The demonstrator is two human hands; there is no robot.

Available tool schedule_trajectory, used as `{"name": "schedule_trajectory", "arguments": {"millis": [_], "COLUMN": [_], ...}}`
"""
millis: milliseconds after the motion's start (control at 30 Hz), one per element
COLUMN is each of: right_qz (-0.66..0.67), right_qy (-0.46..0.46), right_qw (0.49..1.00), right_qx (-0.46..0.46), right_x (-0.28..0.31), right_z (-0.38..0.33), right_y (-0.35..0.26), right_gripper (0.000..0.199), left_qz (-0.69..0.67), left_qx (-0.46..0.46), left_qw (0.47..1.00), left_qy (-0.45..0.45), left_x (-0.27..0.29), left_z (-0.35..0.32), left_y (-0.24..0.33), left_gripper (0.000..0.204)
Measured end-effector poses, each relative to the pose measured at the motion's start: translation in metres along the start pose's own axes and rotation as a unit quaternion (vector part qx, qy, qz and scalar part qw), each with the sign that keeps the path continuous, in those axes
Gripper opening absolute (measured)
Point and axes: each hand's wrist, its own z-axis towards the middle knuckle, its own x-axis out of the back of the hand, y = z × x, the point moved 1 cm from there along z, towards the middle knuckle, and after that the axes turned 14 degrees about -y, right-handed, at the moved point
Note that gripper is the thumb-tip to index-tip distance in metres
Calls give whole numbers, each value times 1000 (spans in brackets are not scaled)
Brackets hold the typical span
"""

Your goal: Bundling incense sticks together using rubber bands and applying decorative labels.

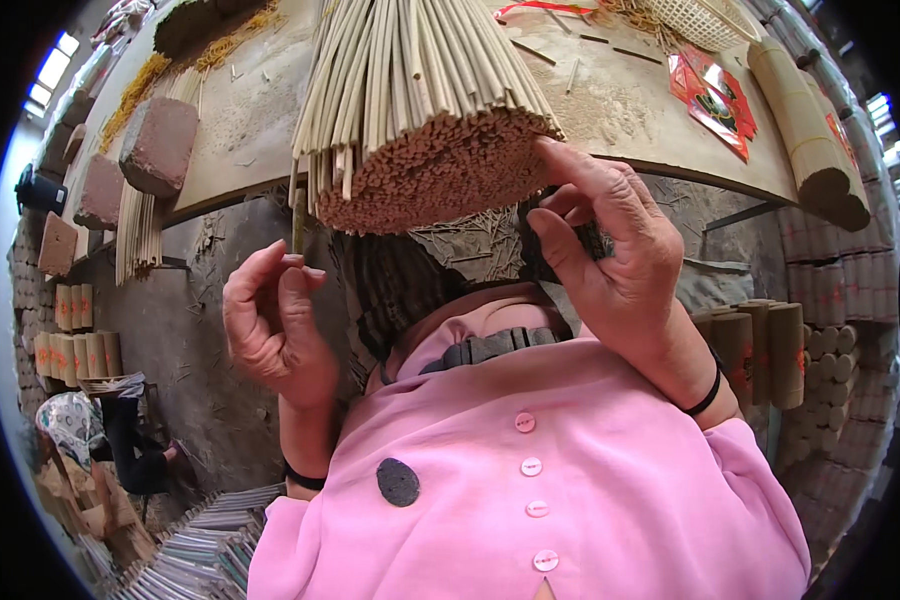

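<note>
On the worktable (245, 120), the stick bundle (420, 80) juts past the near edge, presumably keeping its ends reachable; right hand (615, 235), thumb and fingers apart, touches its right rim, likely steadying; left hand (280, 320) curls near-left, cannot tell whether pinched.

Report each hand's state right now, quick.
Left hand: partly open, fingers curled, nothing visibly held.
Right hand: open, fingertips at the edge of the stick bundle.
</note>
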Motion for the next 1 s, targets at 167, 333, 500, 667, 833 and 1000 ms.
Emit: {"name": "schedule_trajectory", "arguments": {"millis": [167, 333, 500, 667, 833, 1000], "right_qz": [11, 125, 149, 274, 351, 577], "right_qy": [0, -11, -8, 66, -115, -148], "right_qw": [1000, 990, 987, 948, 889, 762], "right_qx": [5, -71, 65, -147, -272, -254], "right_x": [5, 4, 28, 46, -13, -12], "right_z": [5, 3, 6, 67, 132, 146], "right_y": [-5, -7, -4, 39, 68, 36], "right_gripper": [43, 41, 18, 61, 80, 74], "left_qz": [10, -1, -47, -220, -426, -604], "left_qx": [-49, -71, -49, 149, 298, 286], "left_qw": [999, 997, 996, 961, 812, 694], "left_qy": [8, 16, 51, -72, -266, -267], "left_x": [-9, -7, 11, 9, -49, -66], "left_z": [11, 18, 53, 142, 185, 187], "left_y": [6, 9, 1, -19, -15, 4], "left_gripper": [20, 20, 21, 52, 66, 57]}}
